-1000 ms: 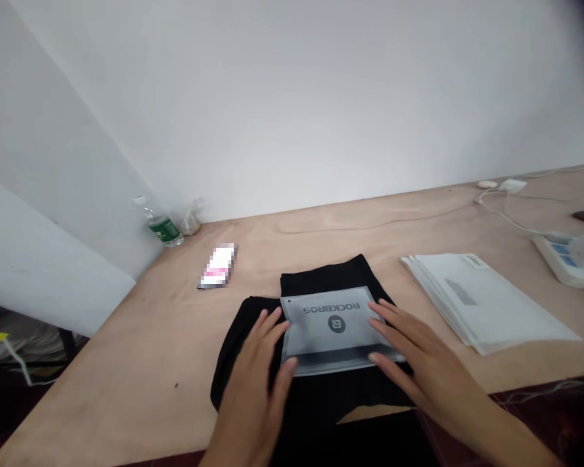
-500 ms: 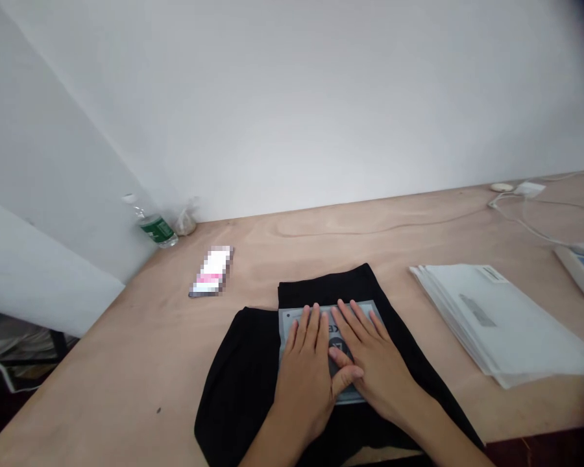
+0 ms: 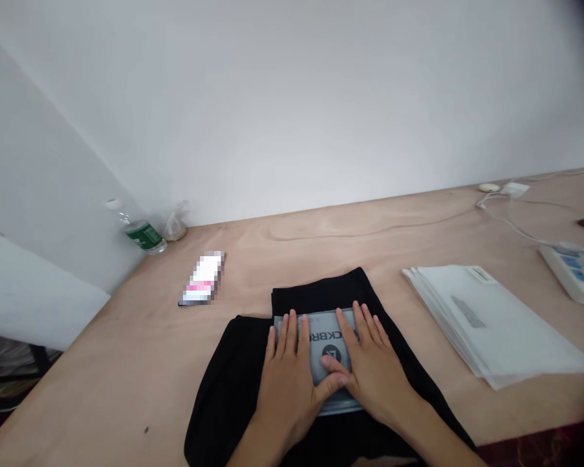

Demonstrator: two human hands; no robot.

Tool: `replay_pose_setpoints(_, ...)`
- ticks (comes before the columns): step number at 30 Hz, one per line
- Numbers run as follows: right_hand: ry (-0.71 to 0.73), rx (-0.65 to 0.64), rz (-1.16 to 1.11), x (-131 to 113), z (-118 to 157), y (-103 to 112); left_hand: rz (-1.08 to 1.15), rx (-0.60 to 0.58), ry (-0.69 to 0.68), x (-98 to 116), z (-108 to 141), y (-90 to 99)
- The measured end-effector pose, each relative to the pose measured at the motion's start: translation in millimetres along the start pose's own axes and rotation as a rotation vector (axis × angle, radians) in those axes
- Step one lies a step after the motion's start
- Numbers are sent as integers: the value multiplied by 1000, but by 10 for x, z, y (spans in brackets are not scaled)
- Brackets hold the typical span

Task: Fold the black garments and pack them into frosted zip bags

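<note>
A grey translucent plastic packet (image 3: 327, 332) with dark lettering and a round logo lies on a black garment (image 3: 226, 383), which is spread on the table. My left hand (image 3: 288, 376) rests flat on the packet's left part, fingers stretched out. On its right part lies my right hand (image 3: 370, 360), also flat with the fingers a little apart. The two thumbs meet or cross over the lower middle of the packet. Both hands cover much of the packet, so its contents cannot be made out.
To the right lies a stack of white translucent bags (image 3: 496, 324). Beyond it are a white device with blue buttons (image 3: 574, 269) and white cables (image 3: 506, 217). A phone (image 3: 203, 279), a green-labelled bottle (image 3: 143, 233) and a small clear bag (image 3: 176, 224) are at back left.
My hands have spread apart a little on the packet, so more of its lettering shows. The whole view has shifted slightly.
</note>
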State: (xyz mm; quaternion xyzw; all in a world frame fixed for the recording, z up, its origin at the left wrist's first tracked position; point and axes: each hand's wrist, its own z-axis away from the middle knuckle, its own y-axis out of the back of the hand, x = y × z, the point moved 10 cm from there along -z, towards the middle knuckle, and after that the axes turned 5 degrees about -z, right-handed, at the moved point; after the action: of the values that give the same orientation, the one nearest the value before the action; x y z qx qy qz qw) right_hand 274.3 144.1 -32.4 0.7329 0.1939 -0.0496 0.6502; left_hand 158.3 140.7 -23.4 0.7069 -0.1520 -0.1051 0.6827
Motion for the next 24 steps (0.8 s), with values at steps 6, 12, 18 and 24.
replay_pose_setpoints(6,23,53,6,10,50,116,15,-5,53,-206,121,45)
replay_pose_setpoints(12,493,120,11,-494,533,362,263,22,60,-330,263,137)
replay_pose_setpoints(18,606,442,23,-637,680,905,489,335,119,-380,485,713)
replay_pose_setpoints(24,270,453,19,-331,-256,1907,519,493,203,-341,637,858)
